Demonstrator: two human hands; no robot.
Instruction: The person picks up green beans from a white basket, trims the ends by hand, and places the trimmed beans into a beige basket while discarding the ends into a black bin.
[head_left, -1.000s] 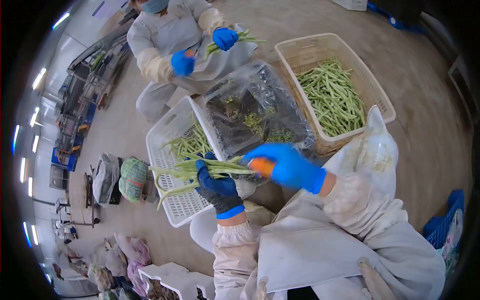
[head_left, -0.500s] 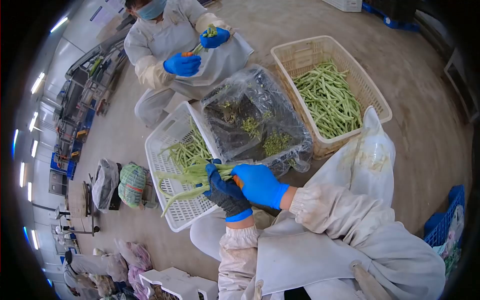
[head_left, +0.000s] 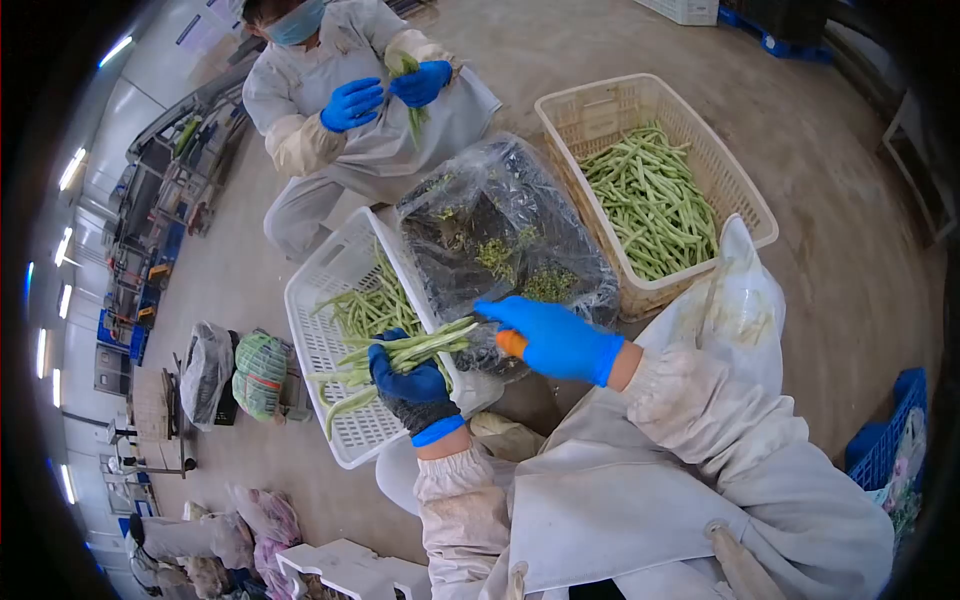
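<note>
My left hand (head_left: 412,388), in a blue and dark glove, is closed around a bunch of green beans (head_left: 425,347) above the white crate (head_left: 362,432). Their trimmed-looking ends point right, toward my other hand. In a blue glove, my right hand (head_left: 568,338) grips an orange-handled knife (head_left: 511,344); its blade hardly shows. A small gap separates that hand from the bean ends. More green beans (head_left: 372,305) lie inside the white crate. Behind my hands, a container lined with clear plastic (head_left: 450,285) holds small green scraps (head_left: 548,283).
A cream crate (head_left: 655,88) full of green beans stands at the right. Opposite me sits a co-worker (head_left: 350,60) with blue gloves, a bunch of beans in one hand. A blue basket (head_left: 890,430) is at far right. Bags (head_left: 265,515) and a white box (head_left: 350,570) lie lower left.
My right hand has moved right, away from the bunch, with the knife. My left hand has shifted left with the beans. The co-worker's hands have also moved, and the beans there now hang down.
</note>
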